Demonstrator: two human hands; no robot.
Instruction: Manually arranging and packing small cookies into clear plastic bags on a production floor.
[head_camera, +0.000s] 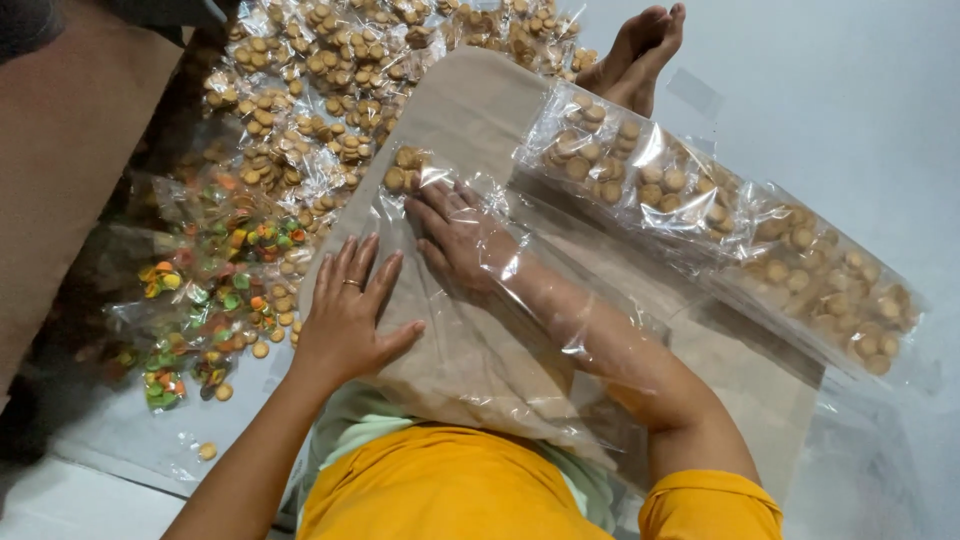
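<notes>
My right hand and forearm are pushed inside a long clear plastic bag that lies on a brown paper sheet. Its fingers reach toward a small packet of round tan biscuits at the bag's far end. My left hand, with a ring on one finger, lies flat with spread fingers on the outside of the bag, near its left edge. It holds nothing.
A long clear bag filled with biscuit packets lies to the right. A heap of small biscuit packets covers the floor at the top left, with packets of biscuits with coloured icing below it. My bare feet show at the top.
</notes>
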